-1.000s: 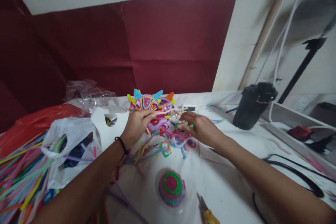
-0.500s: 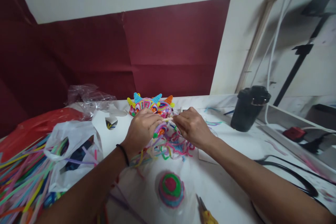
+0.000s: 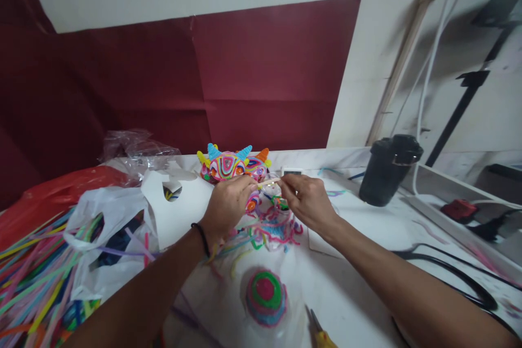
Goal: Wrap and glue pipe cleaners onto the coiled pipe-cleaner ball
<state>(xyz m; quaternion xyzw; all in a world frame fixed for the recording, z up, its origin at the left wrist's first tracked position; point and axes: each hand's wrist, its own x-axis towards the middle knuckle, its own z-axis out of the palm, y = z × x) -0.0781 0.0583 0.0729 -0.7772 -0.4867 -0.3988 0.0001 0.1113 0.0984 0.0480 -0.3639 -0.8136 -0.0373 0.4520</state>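
I observe my left hand (image 3: 228, 204) and right hand (image 3: 308, 202) pinching the two ends of a pale pipe cleaner (image 3: 269, 182) above a tangle of coloured pipe cleaners (image 3: 265, 228) on the white table (image 3: 359, 283), with a horned pipe-cleaner figure (image 3: 232, 163) just behind.

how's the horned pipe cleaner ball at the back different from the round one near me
The horned ball bears blue, yellow and orange spikes; the near dome is smooth. The horned ball sits at the back of the table, just beyond the left hand and right hand; the dome lies apart, untouched. Both are coiled from multicoloured pipe cleaners.
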